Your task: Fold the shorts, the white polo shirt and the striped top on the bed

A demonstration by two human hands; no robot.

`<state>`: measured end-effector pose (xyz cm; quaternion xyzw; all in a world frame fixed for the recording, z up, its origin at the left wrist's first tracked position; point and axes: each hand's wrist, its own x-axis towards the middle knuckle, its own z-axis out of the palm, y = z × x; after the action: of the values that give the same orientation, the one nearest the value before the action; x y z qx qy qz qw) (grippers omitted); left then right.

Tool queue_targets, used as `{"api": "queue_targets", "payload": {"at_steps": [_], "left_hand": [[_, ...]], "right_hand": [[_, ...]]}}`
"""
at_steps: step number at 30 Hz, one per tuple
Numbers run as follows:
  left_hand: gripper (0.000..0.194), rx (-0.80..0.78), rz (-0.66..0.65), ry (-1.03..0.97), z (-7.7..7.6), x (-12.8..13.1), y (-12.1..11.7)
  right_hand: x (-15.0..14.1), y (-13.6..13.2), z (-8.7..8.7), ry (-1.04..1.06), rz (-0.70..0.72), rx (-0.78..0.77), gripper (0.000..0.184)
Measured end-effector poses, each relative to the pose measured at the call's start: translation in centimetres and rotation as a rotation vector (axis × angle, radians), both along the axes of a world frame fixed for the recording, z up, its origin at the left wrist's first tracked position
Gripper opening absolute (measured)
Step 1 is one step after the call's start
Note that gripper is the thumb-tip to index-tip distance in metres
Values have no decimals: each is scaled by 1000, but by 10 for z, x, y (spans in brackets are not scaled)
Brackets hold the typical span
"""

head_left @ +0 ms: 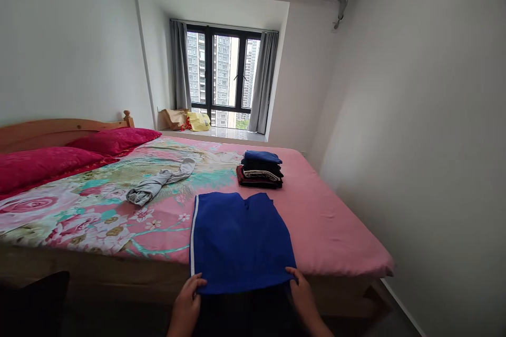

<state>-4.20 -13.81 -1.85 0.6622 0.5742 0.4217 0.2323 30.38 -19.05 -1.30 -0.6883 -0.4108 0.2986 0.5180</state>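
Blue shorts (242, 239) with a white stripe down the left side lie spread on the bed, their near edge hanging just past the mattress edge. My left hand (187, 300) pinches the near left corner of the shorts, beside the stripe. At the near right corner, my right hand (303, 295) grips the cloth between thumb and fingers. The near edge is stretched between both hands. Beyond the shorts stands a stack of folded clothes (260, 169), dark pieces with a blue one on top. A grey garment (160, 183) lies loosely bunched to the left.
The bed (336, 221) has a pink floral sheet and a wooden headboard (71, 129). Red pillows (51, 163) lie at its left end. A brown paper bag (173, 118) and a yellow bag (198, 121) sit on the window sill. A bare wall (427, 142) rises on the right.
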Motion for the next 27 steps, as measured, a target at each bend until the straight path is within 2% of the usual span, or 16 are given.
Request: {"api": "queue_targets", "payload": {"at_steps": [1, 3, 8, 13, 17, 19, 22, 25, 27], "left_hand": [[34, -16, 3, 4, -14, -2, -6], [36, -18, 20, 9, -27, -5, -14], [32, 3, 50, 62, -26, -4, -13], [32, 57, 95, 52, -41, -2, -12], [31, 107, 129, 21, -49, -6, -12], [29, 132, 158, 13, -48, -8, -13], [35, 110, 212, 11, -37, -10, -18], [49, -59, 158, -24, -20, -11, -24], [53, -199, 99, -58, -6, -10, -27]], "right_hand": [[-5, -7, -13, 57, -15, -15, 44], [-13, -16, -24, 139, -32, -16, 48], [-26, -18, -26, 236, -134, 92, 62], [-36, -15, -36, 262, -225, 121, 81], [-39, -12, -40, 221, -247, 101, 70], [-38, -11, -43, 203, -250, 97, 59], [-36, -12, -49, 133, -213, 107, 51], [-37, -14, -48, 64, -172, 124, 52], [-39, -16, -41, 31, -150, 182, 56]]}}
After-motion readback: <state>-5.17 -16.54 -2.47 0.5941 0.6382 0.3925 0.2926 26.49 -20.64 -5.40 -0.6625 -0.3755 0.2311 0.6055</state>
